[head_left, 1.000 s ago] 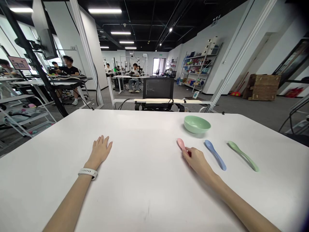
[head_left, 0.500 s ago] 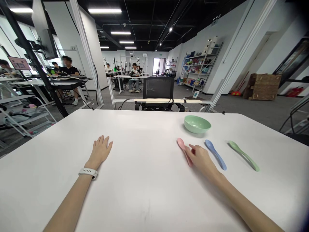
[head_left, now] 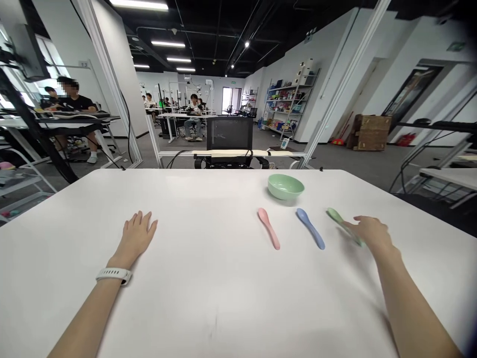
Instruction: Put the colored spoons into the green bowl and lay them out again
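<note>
My left hand (head_left: 134, 237) lies flat on the white table (head_left: 208, 278) with its fingers spread, holding nothing. On the right side, my right hand (head_left: 367, 232) is over the handle of a green spoon (head_left: 336, 215), its thumb and forefinger apart. The hand covers part of that handle, and whether it touches the spoon I cannot tell. To the left of it lie a blue spoon (head_left: 310, 229) and a pink spoon (head_left: 269, 229), slanted alike with their bowls pointing away from me. Behind the spoons stands a green bowl (head_left: 285, 187).
Beyond the table's far edge are an office chair (head_left: 229, 134) and a metal frame (head_left: 316, 129). Farther back, a loaded shelf (head_left: 290, 102) stands by the wall. People sit at other desks, one person (head_left: 76, 102) at the left.
My right hand has moved from the pink spoon across to the green one. The pink spoon now lies uncovered. My left hand stays flat on the table, and the view has turned rightward.
</note>
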`<state>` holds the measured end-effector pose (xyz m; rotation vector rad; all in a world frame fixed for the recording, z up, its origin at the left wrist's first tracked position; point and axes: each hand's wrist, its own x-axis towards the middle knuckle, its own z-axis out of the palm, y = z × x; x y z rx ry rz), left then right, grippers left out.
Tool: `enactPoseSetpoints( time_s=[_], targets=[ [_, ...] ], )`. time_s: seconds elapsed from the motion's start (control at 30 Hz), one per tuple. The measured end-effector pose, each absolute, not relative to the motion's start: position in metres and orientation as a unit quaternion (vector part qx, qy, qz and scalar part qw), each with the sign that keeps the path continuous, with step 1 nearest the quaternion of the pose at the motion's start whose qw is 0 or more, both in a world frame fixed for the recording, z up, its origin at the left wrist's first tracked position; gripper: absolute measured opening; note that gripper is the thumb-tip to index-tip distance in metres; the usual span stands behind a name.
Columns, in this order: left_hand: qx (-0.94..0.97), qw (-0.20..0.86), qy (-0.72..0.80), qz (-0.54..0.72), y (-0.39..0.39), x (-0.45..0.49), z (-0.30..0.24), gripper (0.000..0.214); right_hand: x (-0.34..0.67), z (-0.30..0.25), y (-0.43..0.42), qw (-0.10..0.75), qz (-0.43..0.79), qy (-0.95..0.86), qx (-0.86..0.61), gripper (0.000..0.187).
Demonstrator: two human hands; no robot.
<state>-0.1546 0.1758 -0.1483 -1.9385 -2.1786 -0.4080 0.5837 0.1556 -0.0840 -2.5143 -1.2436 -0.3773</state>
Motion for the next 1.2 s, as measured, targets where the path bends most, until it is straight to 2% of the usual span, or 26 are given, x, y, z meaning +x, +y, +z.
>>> enactPoseSetpoints(
  time_s=[0.1, 0.2, 0.27, 0.47, 0.73, 1.2],
  targets=[
    [-0.658, 0.104, -0.732, -0.142, 0.177, -0.156, -0.15, 0.077, 0.594, -0.088, 0.157, 0.174, 0.003, -0.367, -0.914, 0.029],
    [-0.657, 0.106, -0.733, -0.14, 0.177, -0.156, -0.15, 0.076, 0.598, -0.088, 0.159, 0.215, 0.05, -0.353, -0.909, 0.037],
    [-0.655, 0.105, -0.735, -0.138, 0.176, -0.155, -0.148, 0.075, 0.601, -0.089, 0.159, 0.221, 0.064, -0.343, -0.911, 0.034],
    [-0.645, 0.073, -0.752, -0.112, 0.173, -0.147, -0.14, 0.074, 0.606, -0.098, 0.163, 0.198, 0.048, -0.343, -0.917, 0.008],
    [-0.647, 0.079, -0.749, -0.116, 0.173, -0.147, -0.14, 0.072, 0.605, -0.103, 0.164, 0.198, 0.036, -0.336, -0.92, 0.014],
    [-0.652, 0.078, -0.746, -0.115, 0.175, -0.151, -0.141, 0.074, 0.61, -0.105, 0.168, 0.181, 0.024, -0.333, -0.925, 0.012]
  ],
)
